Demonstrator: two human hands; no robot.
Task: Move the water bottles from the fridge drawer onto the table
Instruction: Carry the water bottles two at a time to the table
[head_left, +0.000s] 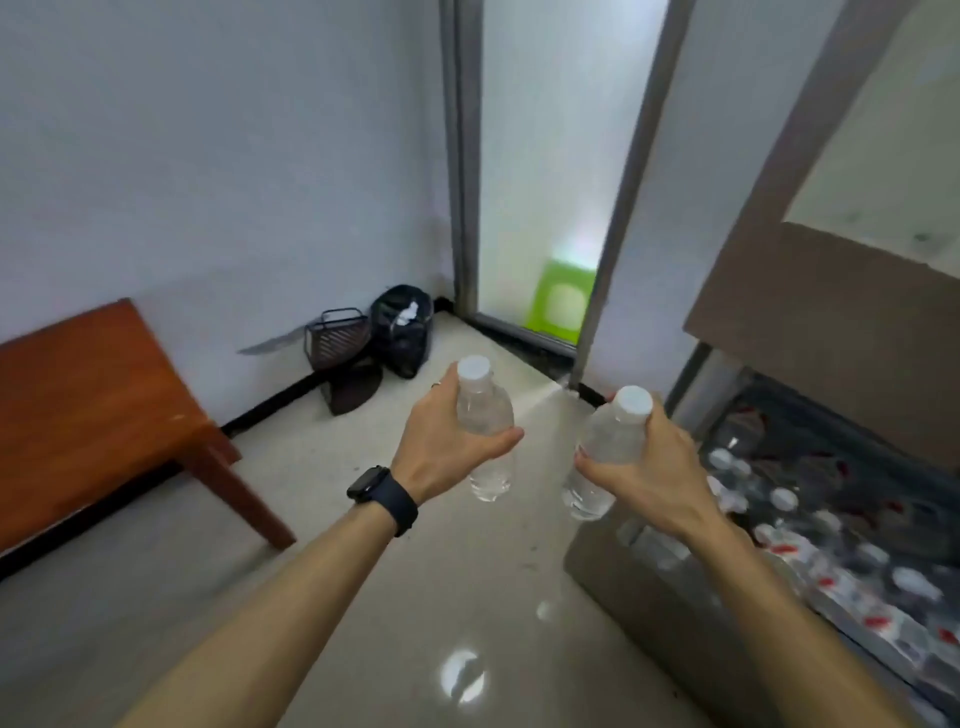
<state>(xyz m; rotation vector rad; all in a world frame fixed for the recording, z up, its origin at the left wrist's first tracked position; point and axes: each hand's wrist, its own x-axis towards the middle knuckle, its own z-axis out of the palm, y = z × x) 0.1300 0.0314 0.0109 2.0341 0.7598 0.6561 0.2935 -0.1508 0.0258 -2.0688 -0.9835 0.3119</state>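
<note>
Pale bluish-white painted walls (208, 156) are meeting in a corner, with a black skirting strip (280, 402) running along their base. A glossy beige floor (363, 519) is reflecting a round spot of light (462, 675). A frosted glass panel in a grey metal frame (550, 156) is glowing with daylight and blurring a green shape (561, 301) behind it. A reddish-brown wooden table (88, 405) is standing against the left wall. A dark slatted basket (337, 338) and a black bag-lined bin (402, 330) are sitting just beside each other in the corner.
</note>
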